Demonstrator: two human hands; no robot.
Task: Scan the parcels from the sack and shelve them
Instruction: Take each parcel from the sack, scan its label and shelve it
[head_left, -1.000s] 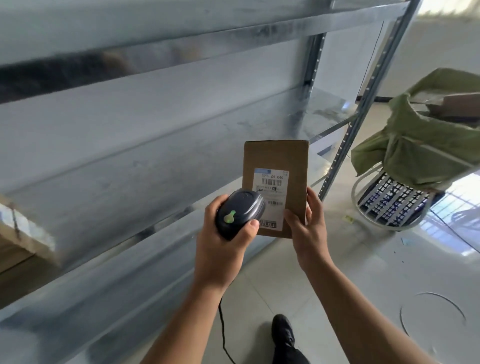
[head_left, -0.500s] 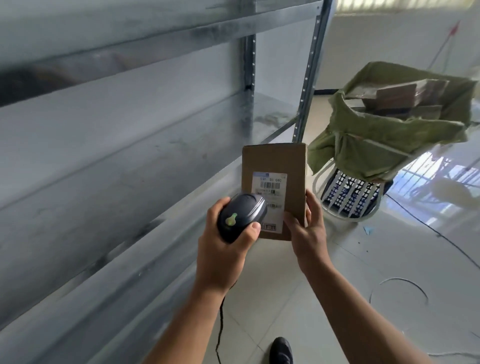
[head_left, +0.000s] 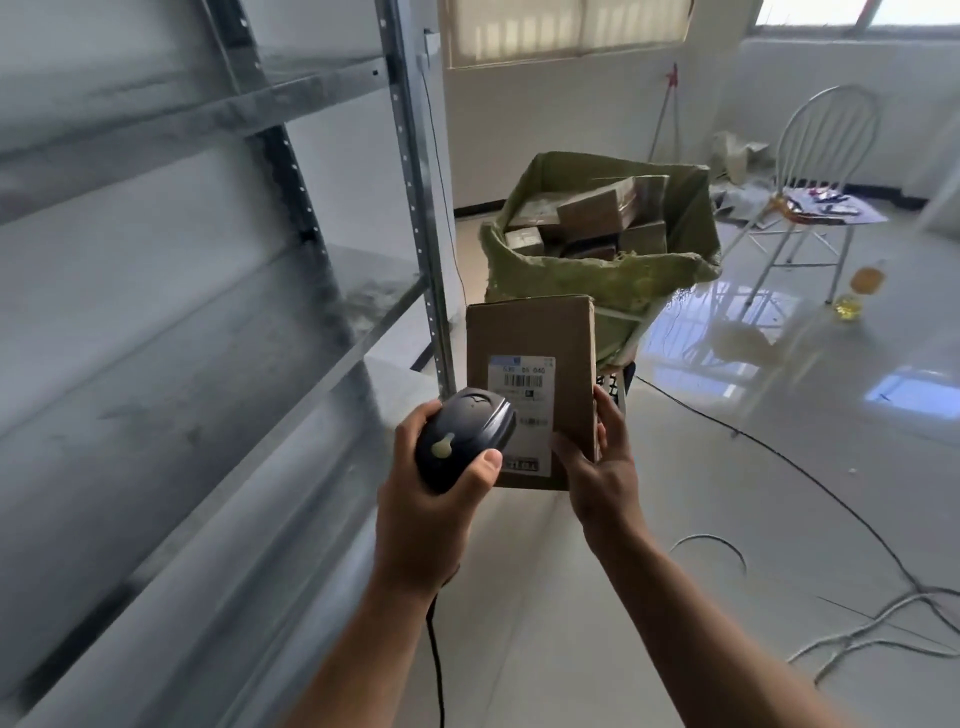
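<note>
While a left hand (head_left: 431, 514) is curling its fingers and thumb round a smooth, rounded black scanner (head_left: 464, 436) with a pale green button, a right hand (head_left: 605, 473) is pinching the lower right edge of a flat, rectangular cardboard parcel (head_left: 530, 332), thumb on its face and fingers behind. The parcel is being held upright in the air, just beyond the scanner's nose and in front of a coarse green woven sack (head_left: 597, 275) that is gaping open with more brown parcels (head_left: 592, 210) piled inside. Dull galvanised steel shelving (head_left: 208, 364) with perforated uprights is filling the left of the view. A glossy pale floor (head_left: 779, 467) is reflecting window light, with loose cables (head_left: 862, 623) trailing across it. A white wire-backed chair (head_left: 826, 156) is standing near the far wall. The parcel's matte brown face is carrying a white printed label (head_left: 524, 371) with a barcode, its lower left part covered by the scanner.
</note>
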